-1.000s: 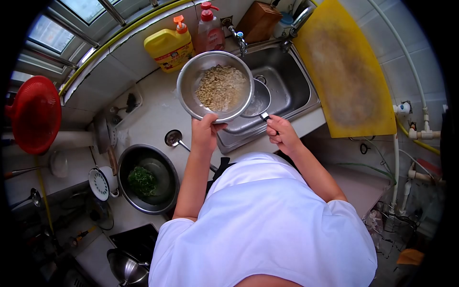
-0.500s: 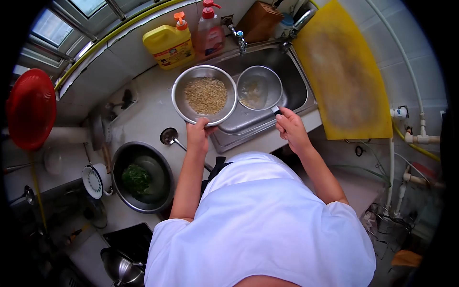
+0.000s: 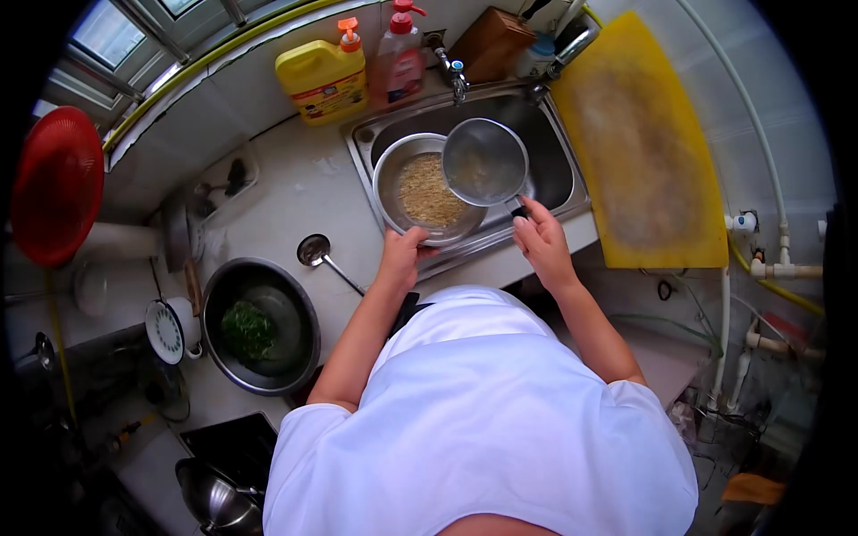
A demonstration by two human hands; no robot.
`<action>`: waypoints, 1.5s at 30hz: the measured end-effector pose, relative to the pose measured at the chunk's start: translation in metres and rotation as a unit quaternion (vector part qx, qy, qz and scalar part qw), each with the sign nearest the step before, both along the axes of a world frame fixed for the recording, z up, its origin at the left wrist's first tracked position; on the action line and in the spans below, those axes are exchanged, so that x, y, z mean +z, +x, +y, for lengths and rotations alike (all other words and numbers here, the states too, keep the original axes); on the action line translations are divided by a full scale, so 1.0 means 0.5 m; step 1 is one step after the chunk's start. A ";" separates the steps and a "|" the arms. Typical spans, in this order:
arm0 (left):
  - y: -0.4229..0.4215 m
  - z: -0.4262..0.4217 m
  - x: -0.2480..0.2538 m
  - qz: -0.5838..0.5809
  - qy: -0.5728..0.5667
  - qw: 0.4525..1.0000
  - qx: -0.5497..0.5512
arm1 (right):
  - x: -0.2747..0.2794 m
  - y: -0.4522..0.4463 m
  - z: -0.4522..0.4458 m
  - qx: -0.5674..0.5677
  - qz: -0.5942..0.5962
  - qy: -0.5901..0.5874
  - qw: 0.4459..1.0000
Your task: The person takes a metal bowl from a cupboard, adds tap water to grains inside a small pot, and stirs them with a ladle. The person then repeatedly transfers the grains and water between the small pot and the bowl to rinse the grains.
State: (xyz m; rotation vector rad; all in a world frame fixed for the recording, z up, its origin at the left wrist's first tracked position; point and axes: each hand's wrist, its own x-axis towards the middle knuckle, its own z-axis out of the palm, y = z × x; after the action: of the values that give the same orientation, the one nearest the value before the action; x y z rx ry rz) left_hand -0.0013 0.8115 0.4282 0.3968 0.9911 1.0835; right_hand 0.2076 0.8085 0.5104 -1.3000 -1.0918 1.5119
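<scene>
My left hand (image 3: 404, 256) grips the near rim of a steel bowl (image 3: 387, 189), which is over the left part of the sink (image 3: 559, 165). Pale grains (image 3: 427, 190) lie in the bowl. My right hand (image 3: 542, 239) is closed on the dark handle of a round mesh strainer (image 3: 485, 163). The strainer overlaps the right side of the bowl from above, and a small amount of pale matter shows in it. Whether strainer and bowl touch is unclear.
Left of my left arm are a ladle (image 3: 315, 251) and a large basin (image 3: 305, 332) with greens. Behind the sink stand a yellow jug (image 3: 327, 85), a pump bottle (image 3: 399, 64), a tap (image 3: 455, 79) and a knife block (image 3: 488, 45). A yellow board (image 3: 651, 152) leans at right.
The bowl first moved away from above the strainer, then shifted right beneath its edge. The strainer came into full view, with a little pale matter in it.
</scene>
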 end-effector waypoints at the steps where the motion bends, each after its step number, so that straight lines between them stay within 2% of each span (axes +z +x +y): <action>1: 0.000 0.000 0.001 0.000 -0.001 1.000 0.004 | 0.007 0.005 -0.008 0.004 -0.004 0.004 1.000; 6: 0.006 0.004 0.007 0.000 0.008 1.000 0.004 | 0.003 0.001 -0.008 -0.012 0.007 0.021 1.000; 8: 0.008 0.006 0.012 0.001 0.014 1.000 0.003 | -0.005 -0.002 -0.003 -0.009 -0.040 0.040 0.998; 15: 0.011 0.006 -0.008 -0.005 0.010 1.000 0.011 | 0.007 0.008 -0.009 -0.003 -0.053 0.052 0.997; 20: 0.009 0.009 -0.004 -0.013 0.009 1.000 0.005 | 0.021 0.001 -0.002 -0.008 -0.126 0.078 0.989; 27: 0.009 0.010 0.003 -0.022 0.010 1.000 0.012 | 0.031 -0.002 -0.002 -0.013 -0.136 0.102 0.985; 29: 0.010 0.012 0.005 -0.020 0.008 1.000 0.011 | 0.031 -0.004 0.003 -0.011 -0.199 0.130 0.971; 33: 0.008 0.011 0.016 -0.019 -0.001 1.000 0.014 | 0.044 -0.003 -0.006 -0.015 -0.216 0.121 0.969; 35: 0.007 0.011 0.020 -0.021 0.004 1.000 0.010 | 0.049 -0.001 -0.007 0.000 -0.270 0.146 0.952; 39: 0.009 0.014 0.020 -0.028 0.002 1.000 0.005 | 0.052 -0.010 0.004 -0.002 -0.258 0.157 0.953; 45: 0.008 0.009 0.018 -0.026 0.004 1.000 0.011 | 0.078 -0.013 0.001 0.006 -0.325 0.190 0.926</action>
State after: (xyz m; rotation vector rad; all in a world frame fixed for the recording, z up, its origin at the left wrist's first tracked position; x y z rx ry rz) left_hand 0.0029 0.8161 0.4374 0.3617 0.9472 1.1128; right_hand 0.2013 0.8088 0.5495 -1.5443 -1.7111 0.8055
